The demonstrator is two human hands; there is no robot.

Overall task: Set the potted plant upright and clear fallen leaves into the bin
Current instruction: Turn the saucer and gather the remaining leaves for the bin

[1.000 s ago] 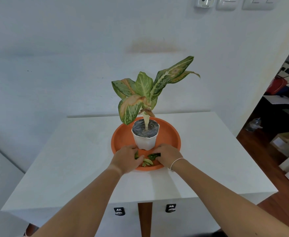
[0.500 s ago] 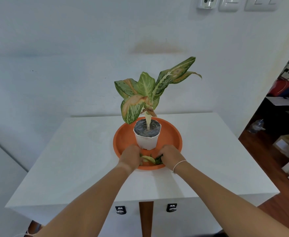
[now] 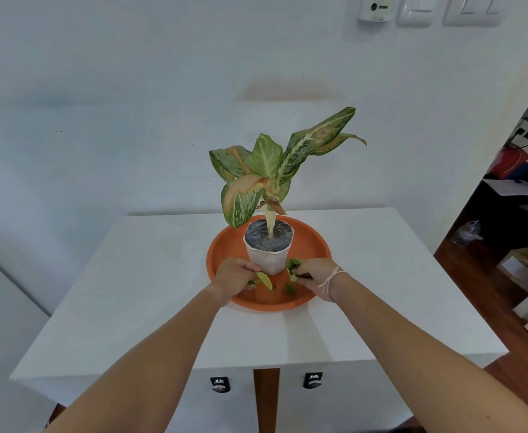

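Note:
The potted plant [image 3: 268,250], green-and-pink leaves in a white pot, stands upright in the middle of an orange tray [image 3: 317,245] on the white table [image 3: 150,295]. My left hand [image 3: 233,276] is closed around a yellow-green fallen leaf [image 3: 265,280] at the pot's front left. My right hand [image 3: 314,271] grips green leaf pieces [image 3: 293,266] at the pot's front right. A small leaf scrap [image 3: 288,289] lies loose on the tray between my hands. No bin is in view.
The table stands against a white wall with switches [image 3: 412,9] high up. To the right a doorway opens onto a wooden floor [image 3: 481,276] with boxes and clutter. Two black knobs [image 3: 220,384] sit on the table's front.
Both hands have closed on the leaves and lifted slightly, moving apart to either side of the pot's front. One scrap now lies exposed on the tray between them.

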